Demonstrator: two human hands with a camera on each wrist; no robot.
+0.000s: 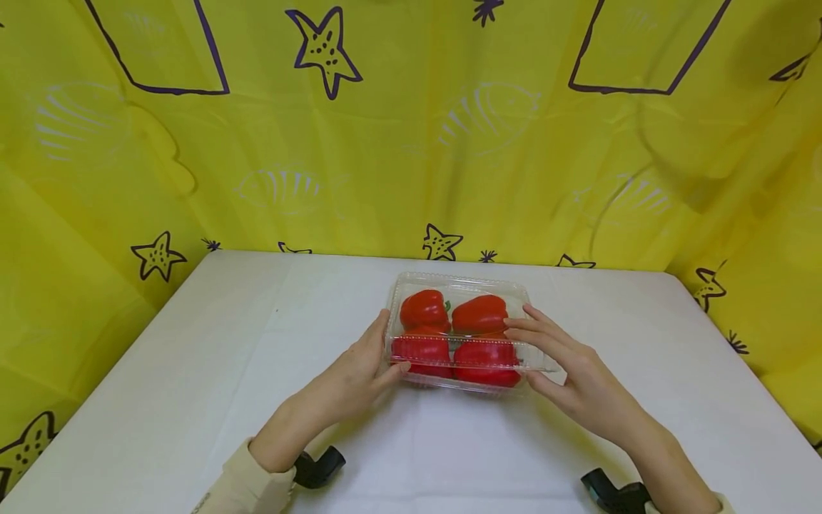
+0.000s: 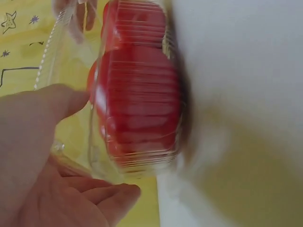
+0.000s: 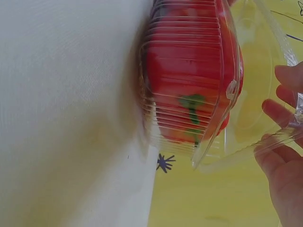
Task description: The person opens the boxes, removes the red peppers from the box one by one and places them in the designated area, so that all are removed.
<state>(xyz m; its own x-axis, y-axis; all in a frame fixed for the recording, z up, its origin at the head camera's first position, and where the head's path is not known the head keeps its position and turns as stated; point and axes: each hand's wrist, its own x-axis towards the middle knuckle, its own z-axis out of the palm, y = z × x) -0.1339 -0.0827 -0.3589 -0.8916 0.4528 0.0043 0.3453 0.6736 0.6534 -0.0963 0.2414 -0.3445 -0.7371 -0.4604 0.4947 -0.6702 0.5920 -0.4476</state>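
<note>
A clear plastic clamshell container stands near the middle of the white table, holding several red bell peppers. Its lid looks partly raised in the right wrist view. My left hand holds the container's left side, thumb at the front corner and the other fingers along the side. At the right, my right hand grips the lid's edge between thumb and fingers. One pepper's green stem shows through the ribbed wall. Some left fingertips are hidden behind the container in the head view.
A yellow curtain with starfish and fish drawings surrounds the white table at the back and sides. Black wrist devices sit at both cuffs.
</note>
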